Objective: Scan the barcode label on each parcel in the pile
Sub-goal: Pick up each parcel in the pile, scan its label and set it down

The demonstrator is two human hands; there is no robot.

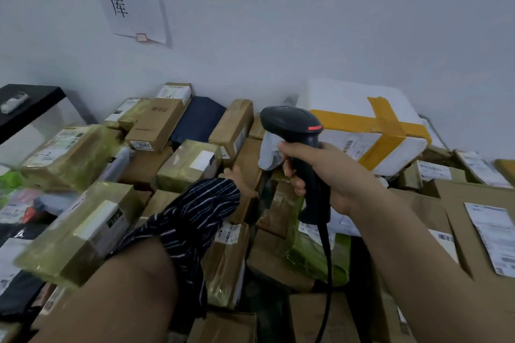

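The brown parcel (249, 159) sits among the others, its long axis running away toward the wall (278, 36), just left of the scanner (292, 122). My left hand (237, 175), the nearer 1, touches it; I cannot tell how its fingers curl. My right hand (323, 175) grips the 1 scanner. I count at least 15 parcels.

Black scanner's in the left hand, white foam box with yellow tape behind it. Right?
Wrong on the hand. The head view shows the black scanner in the right hand, fingers curled round its handle. The left hand reaches in among the parcels. The white foam box with yellow tape does sit behind the scanner.
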